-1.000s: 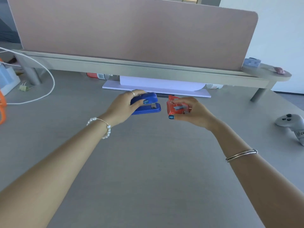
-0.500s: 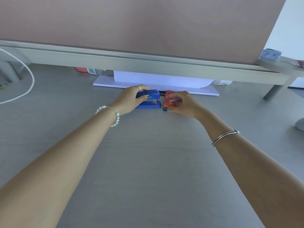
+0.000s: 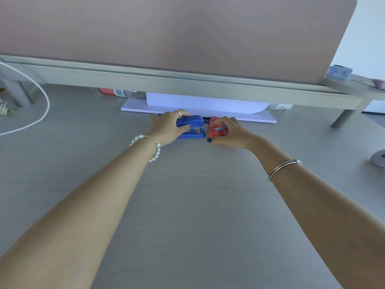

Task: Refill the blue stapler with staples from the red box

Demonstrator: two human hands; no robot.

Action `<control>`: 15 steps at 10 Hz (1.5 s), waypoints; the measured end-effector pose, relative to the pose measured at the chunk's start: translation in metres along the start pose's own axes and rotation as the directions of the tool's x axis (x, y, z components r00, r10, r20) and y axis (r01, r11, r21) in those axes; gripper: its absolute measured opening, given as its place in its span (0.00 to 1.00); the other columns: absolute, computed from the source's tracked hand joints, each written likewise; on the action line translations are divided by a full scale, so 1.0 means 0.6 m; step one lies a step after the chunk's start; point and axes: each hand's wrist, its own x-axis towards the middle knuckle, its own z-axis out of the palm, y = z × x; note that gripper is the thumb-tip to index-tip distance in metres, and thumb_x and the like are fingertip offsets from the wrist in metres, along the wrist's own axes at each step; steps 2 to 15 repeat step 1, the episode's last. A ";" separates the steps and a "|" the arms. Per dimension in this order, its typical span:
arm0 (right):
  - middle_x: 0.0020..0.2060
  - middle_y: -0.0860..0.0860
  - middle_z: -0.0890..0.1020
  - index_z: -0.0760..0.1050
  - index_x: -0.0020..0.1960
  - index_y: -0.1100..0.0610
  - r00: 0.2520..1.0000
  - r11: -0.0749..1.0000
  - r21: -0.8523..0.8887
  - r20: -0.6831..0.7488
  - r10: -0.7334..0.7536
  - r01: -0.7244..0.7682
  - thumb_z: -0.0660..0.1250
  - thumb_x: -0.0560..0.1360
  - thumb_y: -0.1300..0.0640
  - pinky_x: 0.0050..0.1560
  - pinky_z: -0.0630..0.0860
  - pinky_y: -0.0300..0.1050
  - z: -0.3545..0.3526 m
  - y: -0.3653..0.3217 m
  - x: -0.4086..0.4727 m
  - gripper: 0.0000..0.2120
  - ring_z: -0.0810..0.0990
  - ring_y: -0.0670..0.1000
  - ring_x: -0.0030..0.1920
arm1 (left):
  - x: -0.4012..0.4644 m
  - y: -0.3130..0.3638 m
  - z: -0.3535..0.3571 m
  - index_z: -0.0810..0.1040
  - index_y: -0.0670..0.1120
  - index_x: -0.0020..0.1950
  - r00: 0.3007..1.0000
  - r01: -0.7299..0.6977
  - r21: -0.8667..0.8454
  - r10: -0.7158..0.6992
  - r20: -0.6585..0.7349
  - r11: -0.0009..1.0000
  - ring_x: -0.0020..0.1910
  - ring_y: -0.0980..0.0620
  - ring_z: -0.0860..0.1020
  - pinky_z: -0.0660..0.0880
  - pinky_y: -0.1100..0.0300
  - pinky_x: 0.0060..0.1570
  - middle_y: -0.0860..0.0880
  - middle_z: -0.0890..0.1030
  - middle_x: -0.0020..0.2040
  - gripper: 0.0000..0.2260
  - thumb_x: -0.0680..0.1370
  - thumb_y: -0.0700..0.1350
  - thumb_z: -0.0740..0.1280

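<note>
The blue stapler point(image 3: 192, 126) rests on the grey desk far from me, its mouth facing right. My left hand point(image 3: 166, 127) wraps around its rear and top. Right beside it lies the red staple box point(image 3: 217, 129), flat on the desk, with a grey strip pictured on its top. My right hand point(image 3: 231, 132) grips the box from the right, thumb at its near corner and fingers over its far edge. Stapler and box are nearly touching.
A white board point(image 3: 198, 112) with a white sheet lies just behind both objects, under a raised grey shelf point(image 3: 187, 84) that carries a pink divider panel. A white cable point(image 3: 39, 113) loops at the left. A grey controller point(image 3: 378, 157) sits at the right edge.
Both hands have moved away from me and down, setting the stapler and the red box on the desk near the white board. The camera has tilted forward.
</note>
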 end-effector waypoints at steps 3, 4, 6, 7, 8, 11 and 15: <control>0.68 0.49 0.64 0.60 0.67 0.46 1.000 1.000 -0.018 -0.025 -0.020 0.019 0.73 0.64 0.44 0.67 0.66 0.57 -0.001 -0.006 -0.009 0.36 0.63 0.57 0.69 | 0.000 0.014 -0.002 0.68 0.53 0.67 1.000 0.000 0.120 -0.002 0.014 0.993 0.65 0.45 0.69 0.54 0.44 0.66 0.49 0.76 0.63 0.22 0.75 0.53 0.66; 0.68 0.49 0.64 0.60 0.67 0.46 1.000 1.000 -0.018 -0.025 -0.020 0.019 0.73 0.64 0.44 0.67 0.66 0.57 -0.001 -0.006 -0.009 0.36 0.63 0.57 0.69 | 0.000 0.014 -0.002 0.68 0.53 0.67 1.000 0.000 0.120 -0.002 0.014 0.993 0.65 0.45 0.69 0.54 0.44 0.66 0.49 0.76 0.63 0.22 0.75 0.53 0.66; 0.68 0.49 0.64 0.60 0.67 0.46 1.000 1.000 -0.018 -0.025 -0.020 0.019 0.73 0.64 0.44 0.67 0.66 0.57 -0.001 -0.006 -0.009 0.36 0.63 0.57 0.69 | 0.000 0.014 -0.002 0.68 0.53 0.67 1.000 0.000 0.120 -0.002 0.014 0.993 0.65 0.45 0.69 0.54 0.44 0.66 0.49 0.76 0.63 0.22 0.75 0.53 0.66; 0.68 0.49 0.64 0.60 0.67 0.46 1.000 1.000 -0.018 -0.025 -0.020 0.019 0.73 0.64 0.44 0.67 0.66 0.57 -0.001 -0.006 -0.009 0.36 0.63 0.57 0.69 | 0.000 0.014 -0.002 0.68 0.53 0.67 1.000 0.000 0.120 -0.002 0.014 0.993 0.65 0.45 0.69 0.54 0.44 0.66 0.49 0.76 0.63 0.22 0.75 0.53 0.66; 0.68 0.49 0.64 0.60 0.67 0.46 1.000 1.000 -0.018 -0.025 -0.020 0.019 0.73 0.64 0.44 0.67 0.66 0.57 -0.001 -0.006 -0.009 0.36 0.63 0.57 0.69 | 0.000 0.014 -0.002 0.68 0.53 0.67 1.000 0.000 0.120 -0.002 0.014 0.993 0.65 0.45 0.69 0.54 0.44 0.66 0.49 0.76 0.63 0.22 0.75 0.53 0.66; 0.68 0.49 0.64 0.60 0.67 0.46 1.000 1.000 -0.018 -0.025 -0.020 0.019 0.73 0.64 0.44 0.67 0.66 0.57 -0.001 -0.006 -0.009 0.36 0.63 0.57 0.69 | 0.000 0.014 -0.002 0.68 0.53 0.67 1.000 0.000 0.120 -0.002 0.014 0.993 0.65 0.45 0.69 0.54 0.44 0.66 0.49 0.76 0.63 0.22 0.75 0.53 0.66; 0.68 0.49 0.64 0.60 0.67 0.46 1.000 1.000 -0.018 -0.025 -0.020 0.019 0.73 0.64 0.44 0.67 0.66 0.57 -0.001 -0.006 -0.009 0.36 0.63 0.57 0.69 | 0.000 0.014 -0.002 0.68 0.53 0.67 1.000 0.000 0.120 -0.002 0.014 0.993 0.65 0.45 0.69 0.54 0.44 0.66 0.49 0.76 0.63 0.22 0.75 0.53 0.66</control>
